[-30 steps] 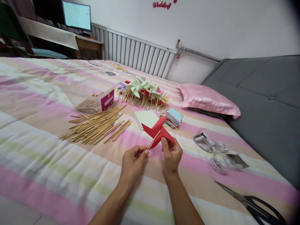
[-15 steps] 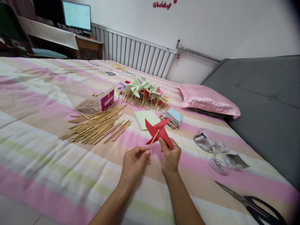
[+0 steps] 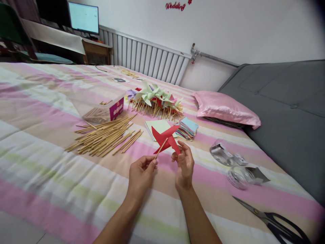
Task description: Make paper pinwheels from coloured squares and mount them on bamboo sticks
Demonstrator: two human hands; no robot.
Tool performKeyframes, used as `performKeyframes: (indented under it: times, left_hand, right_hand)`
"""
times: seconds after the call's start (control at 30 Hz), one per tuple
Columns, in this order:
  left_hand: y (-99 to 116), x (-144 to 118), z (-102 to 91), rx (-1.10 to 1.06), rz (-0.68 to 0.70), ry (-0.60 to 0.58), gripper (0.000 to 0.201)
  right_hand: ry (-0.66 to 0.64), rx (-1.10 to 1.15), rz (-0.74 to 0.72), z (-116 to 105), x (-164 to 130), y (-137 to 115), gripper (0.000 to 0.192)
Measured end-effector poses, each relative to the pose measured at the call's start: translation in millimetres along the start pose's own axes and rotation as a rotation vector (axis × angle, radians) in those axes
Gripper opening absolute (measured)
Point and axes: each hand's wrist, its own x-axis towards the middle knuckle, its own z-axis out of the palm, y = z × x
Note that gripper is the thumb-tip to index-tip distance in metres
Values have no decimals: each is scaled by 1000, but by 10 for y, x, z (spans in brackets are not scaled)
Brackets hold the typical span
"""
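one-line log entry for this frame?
left hand: pinches stick | right hand: fingertips at red pinwheel | nearby: stick pile, paper stack, scissors

white wall (image 3: 254, 23) – ribbed radiator (image 3: 144, 57) | grey sofa (image 3: 286, 112) | desk (image 3: 96, 47) – lit monitor (image 3: 83, 17)

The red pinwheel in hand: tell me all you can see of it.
The red pinwheel is plain red paper folded into pointed blades around a centre, mounted on a thin, pale wooden stick. It is held in the air above the striped bedspread, stick slanting down-left. The left hand pinches the stick's lower end; the right hand has its fingertips at the lower right blade. How it is fastened cannot be seen.
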Motion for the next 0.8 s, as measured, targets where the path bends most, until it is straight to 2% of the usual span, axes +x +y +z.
performKeyframes:
  times: [0.2, 0.27, 0.4, 0.7, 0.8]
  left_hand:
    - [-46, 0, 4, 79, 57, -33, 18]
    - [-53, 2, 2, 88, 54, -39, 18]
    - [-43, -1, 1, 69, 51, -33, 17]
    - [48, -16, 14, 35, 17, -40, 21]
    - [72, -29, 20, -10, -20, -34, 24]
  right_hand:
    - [208, -44, 77, -15, 41, 47, 34]
    - [231, -50, 71, -9, 49, 49, 31]
    - [226, -99, 32, 15, 44, 29, 30]
    - [134, -92, 51, 20, 16, 29, 27]
    - [146, -89, 29, 5, 14, 30, 29]
